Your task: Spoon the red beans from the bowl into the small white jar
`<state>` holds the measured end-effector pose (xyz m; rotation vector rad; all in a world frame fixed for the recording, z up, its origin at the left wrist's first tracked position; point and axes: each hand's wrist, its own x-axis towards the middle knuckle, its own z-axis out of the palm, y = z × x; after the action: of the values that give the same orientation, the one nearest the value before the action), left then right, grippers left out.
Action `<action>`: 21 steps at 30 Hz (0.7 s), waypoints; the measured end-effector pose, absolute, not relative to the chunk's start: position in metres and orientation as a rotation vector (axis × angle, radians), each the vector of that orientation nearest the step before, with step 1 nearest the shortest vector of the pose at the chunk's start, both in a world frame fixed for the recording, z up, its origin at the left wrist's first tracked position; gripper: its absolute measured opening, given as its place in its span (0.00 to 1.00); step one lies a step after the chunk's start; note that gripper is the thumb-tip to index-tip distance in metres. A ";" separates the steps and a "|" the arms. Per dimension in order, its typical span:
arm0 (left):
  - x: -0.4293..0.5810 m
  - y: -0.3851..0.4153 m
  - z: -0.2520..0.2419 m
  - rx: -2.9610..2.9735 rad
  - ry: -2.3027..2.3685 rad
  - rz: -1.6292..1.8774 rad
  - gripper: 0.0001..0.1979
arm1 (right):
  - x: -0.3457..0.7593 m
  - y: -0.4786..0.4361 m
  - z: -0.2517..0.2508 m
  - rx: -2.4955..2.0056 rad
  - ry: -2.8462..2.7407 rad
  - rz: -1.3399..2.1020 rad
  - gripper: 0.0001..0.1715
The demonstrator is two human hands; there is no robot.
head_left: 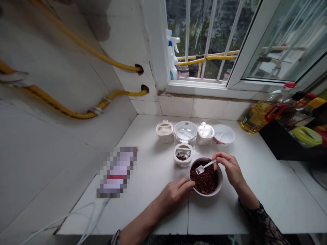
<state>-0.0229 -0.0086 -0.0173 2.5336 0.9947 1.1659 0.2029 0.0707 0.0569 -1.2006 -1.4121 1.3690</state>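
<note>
White tile covers the countertop [260, 190], whose near edge runs just below the bowl [220, 183] of dark red dried spice [207, 182]. In the head view, the left hand [176, 191] grips the bowl's left rim, its forearm crossing the countertop's near edge. The right hand [230, 166] pinches the handle of a small white spoon [200, 169] between thumb and fingers; the spoon's scoop, bearing a few red bits, is over the spice, inside the rim, though whether it touches the spice I cannot tell.

Room is tight at the bowl's far left, where an oval jar [183, 164] stands just beside it. Behind, two more jars and two bowls form a row near the tiled wall. To the right, a broad stretch of tile separates the right hand from the black rack [270, 139]. To the left, more tile reaches a pixelated object [117, 170].
</note>
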 end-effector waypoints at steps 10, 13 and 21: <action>-0.022 -0.008 -0.014 2.543 0.999 1.171 0.09 | 0.171 0.063 0.076 -1.021 -1.908 0.602 0.10; -0.022 -0.009 -0.016 2.537 1.012 1.168 0.09 | 0.162 0.065 0.070 -0.826 -2.170 0.308 0.13; -0.022 -0.009 -0.014 2.543 1.002 1.170 0.09 | 0.193 0.069 0.083 -0.873 -2.142 0.223 0.09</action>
<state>-0.0222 -0.0086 -0.0137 2.5427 1.0018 1.1704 0.1928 0.0689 0.0835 -0.8729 -2.1423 0.2225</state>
